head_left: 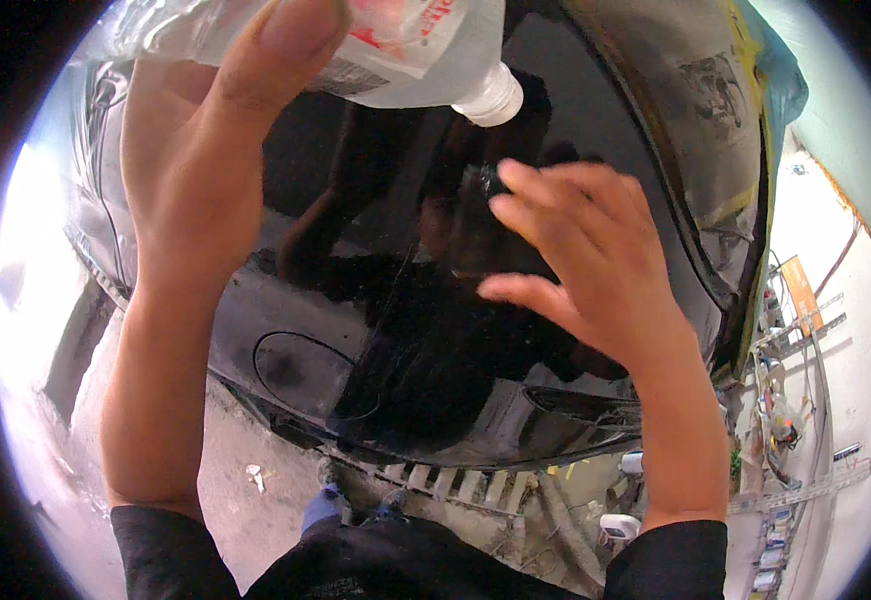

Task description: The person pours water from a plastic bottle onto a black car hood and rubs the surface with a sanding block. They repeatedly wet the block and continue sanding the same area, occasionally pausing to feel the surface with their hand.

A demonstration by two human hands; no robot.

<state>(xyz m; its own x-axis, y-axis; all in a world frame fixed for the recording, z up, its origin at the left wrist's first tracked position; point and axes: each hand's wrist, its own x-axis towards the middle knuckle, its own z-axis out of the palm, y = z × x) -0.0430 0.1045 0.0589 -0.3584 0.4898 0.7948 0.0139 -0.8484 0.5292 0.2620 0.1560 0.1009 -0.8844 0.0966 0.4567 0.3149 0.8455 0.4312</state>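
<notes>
Tilted over a glossy black car panel (pixel 416 330), a clear plastic bottle (pixel 406 75) with a white and red label points its whitish neck end right and slightly down. Whether a cap closes it, I cannot tell. My left hand (pixel 226 130) grips the bottle, thumb across its near side. Just below the bottle's neck is my right hand (pixel 586 240), fingers bent and thumb apart. Between them shows a dark, roughly rectangular pad (pixel 486 235), hard to tell from the black surface. Its wet-looking upper edge glints near my fingertips.
Masking film and yellow tape (pixel 756 150) cover the car's right side. A thin oval line (pixel 316 375) marks the panel's near left. Below the car lie a slatted grille (pixel 456 485) and a grey floor (pixel 246 450). Tools and strips (pixel 796 420) line the right wall.
</notes>
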